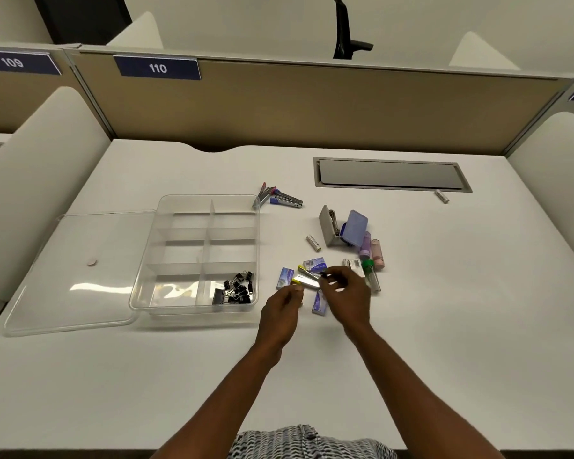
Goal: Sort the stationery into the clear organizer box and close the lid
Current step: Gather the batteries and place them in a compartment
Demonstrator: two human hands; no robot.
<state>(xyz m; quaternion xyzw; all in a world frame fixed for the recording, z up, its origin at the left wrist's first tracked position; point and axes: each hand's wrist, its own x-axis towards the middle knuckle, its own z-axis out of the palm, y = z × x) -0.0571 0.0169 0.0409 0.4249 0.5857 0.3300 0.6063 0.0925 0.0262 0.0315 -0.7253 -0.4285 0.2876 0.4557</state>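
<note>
The clear organizer box [179, 256] stands open on the desk, its lid [77, 273] flat to its left. Black binder clips [237, 288] fill the near right compartment. Right of the box lies a loose pile: blue-and-white staple boxes [285, 278], two silver yellow-tipped mini staplers [307, 281], glue sticks [371, 251] and a green-capped tube [371, 274]. My left hand [284, 309] has curled fingers at the yellow end of the nearer stapler and seems to pinch it. My right hand [345, 293] pinches a small black binder clip [324, 275] above the pile.
Staple removers [279, 197] lie behind the box's far right corner. A grey stapler [327, 226] and a blue case [355, 226] stand behind the pile. Two batteries [313, 243] [442, 196] lie loose. A cable hatch [391, 175] sits at the back; partitions wall the desk.
</note>
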